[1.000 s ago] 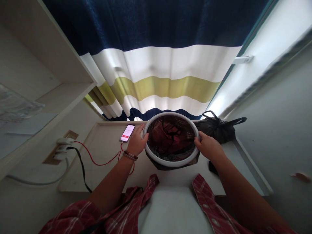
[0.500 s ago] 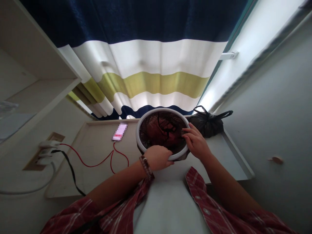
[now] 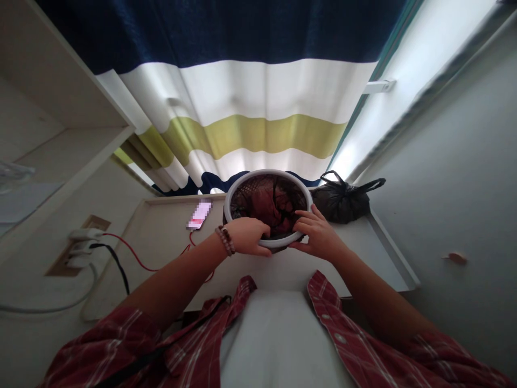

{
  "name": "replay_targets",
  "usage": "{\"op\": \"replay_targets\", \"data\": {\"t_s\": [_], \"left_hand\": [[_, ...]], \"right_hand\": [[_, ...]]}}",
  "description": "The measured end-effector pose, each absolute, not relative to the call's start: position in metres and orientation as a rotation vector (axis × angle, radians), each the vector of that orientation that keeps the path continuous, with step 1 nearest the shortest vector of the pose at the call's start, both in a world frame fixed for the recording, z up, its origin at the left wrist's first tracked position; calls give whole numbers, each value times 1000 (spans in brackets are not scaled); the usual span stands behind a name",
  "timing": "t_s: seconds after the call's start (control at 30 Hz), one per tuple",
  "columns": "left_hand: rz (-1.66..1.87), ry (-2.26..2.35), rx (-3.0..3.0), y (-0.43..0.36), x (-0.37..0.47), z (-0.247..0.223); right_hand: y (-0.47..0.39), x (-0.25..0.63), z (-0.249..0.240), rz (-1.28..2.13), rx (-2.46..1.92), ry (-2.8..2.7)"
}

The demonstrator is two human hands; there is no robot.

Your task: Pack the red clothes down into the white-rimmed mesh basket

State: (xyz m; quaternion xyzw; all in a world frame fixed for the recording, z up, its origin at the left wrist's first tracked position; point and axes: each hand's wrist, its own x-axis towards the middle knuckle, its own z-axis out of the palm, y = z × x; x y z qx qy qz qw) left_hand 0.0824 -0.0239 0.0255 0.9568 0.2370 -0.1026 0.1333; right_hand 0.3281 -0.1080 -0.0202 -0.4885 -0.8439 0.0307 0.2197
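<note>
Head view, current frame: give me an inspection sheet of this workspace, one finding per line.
Surface: pale wooden desk with raised edge.
Job's things: round white-rimmed mesh basket holding dark red cloth.
Clutter: tied black plastic bag right of basket; phone to its left.
Hands: left hand grips the near rim; right hand on the rim, fingers inside.
Cables: red cable, black cable from wall socket.
Surroundings: striped curtain, shelf.

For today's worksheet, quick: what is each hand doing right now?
Left hand: closed on the near rim of the white-rimmed basket.
Right hand: fingers spread open, resting on the basket's near-right rim.
</note>
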Motion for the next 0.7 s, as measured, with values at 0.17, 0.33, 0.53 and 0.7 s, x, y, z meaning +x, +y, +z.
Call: {"op": "replay_targets", "data": {"t_s": [0.17, 0.33, 0.53, 0.7], "left_hand": [[-284, 730, 2793, -47, 106, 16], [-309, 744, 2847, -47, 95, 16], [-314, 626, 2877, -39, 70, 21], [-333, 687, 2858, -38, 63, 24]], "right_hand": [[-108, 309, -18, 118, -1360, -2395], [-107, 324, -9, 190, -1328, -2503], [-98, 352, -7, 198, -1204, -2563], [-99, 344, -8, 145, -1208, -2604]]}}
